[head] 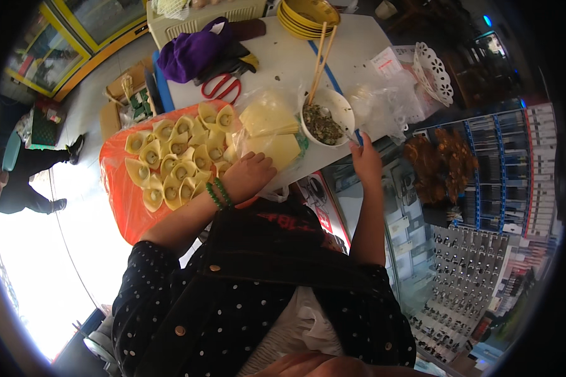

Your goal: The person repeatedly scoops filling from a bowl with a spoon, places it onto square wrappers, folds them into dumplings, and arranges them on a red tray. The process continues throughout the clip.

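My right hand grips the handle of a metal spoon, whose bowl end lies in a white bowl. Chopped dark green filling partly fills the bowl, and a pair of wooden chopsticks leans from it. Back up, my left hand rests at the near edge of a stack of yellow dough wrappers; its fingertips are partly hidden, so I cannot tell if it holds one. Beside it, several folded wonton-like dumplings stand on an orange plastic-covered tray.
Red-handled scissors, a purple cloth and stacked yellow bowls lie farther back on the white table. Clear plastic bags and a white openwork basket sit at right. A glass display case stands below. Another person's legs show at left.
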### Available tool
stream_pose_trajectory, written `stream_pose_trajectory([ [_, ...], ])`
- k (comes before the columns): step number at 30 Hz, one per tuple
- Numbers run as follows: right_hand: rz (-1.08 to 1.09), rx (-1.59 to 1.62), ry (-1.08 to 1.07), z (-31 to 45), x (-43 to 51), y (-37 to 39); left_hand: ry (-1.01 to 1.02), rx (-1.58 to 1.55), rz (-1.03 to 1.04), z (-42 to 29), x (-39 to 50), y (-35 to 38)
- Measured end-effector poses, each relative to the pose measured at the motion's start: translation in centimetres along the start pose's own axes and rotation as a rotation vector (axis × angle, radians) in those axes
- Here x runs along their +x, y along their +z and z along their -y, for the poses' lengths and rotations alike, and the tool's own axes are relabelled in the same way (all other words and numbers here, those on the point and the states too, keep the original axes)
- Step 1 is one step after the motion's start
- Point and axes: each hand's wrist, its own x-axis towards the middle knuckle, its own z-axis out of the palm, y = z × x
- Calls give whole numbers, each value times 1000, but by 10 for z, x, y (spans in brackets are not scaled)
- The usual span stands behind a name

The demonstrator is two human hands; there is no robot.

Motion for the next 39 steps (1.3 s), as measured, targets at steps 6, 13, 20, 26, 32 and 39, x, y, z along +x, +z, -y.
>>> stream_pose_trajectory([
  [6,-73,511,-193,8,25,9,-113,-36,56,-3,5,9],
  [13,-80,645,-260,17,54,22,-166,19,141,-8,15,9],
  [20,12,1173,-11,-7,42,20,-329,-533,57,13,25,-21],
  [26,28,1343,67,-15,43,30,-566,-1535,-318,36,34,-34],
  [32,89,1518,260,-17,40,28,-265,-2389,-702,33,33,-16],
  [39,214,1655,185,11,29,-10,-646,-2382,-683,2,83,-2],
])
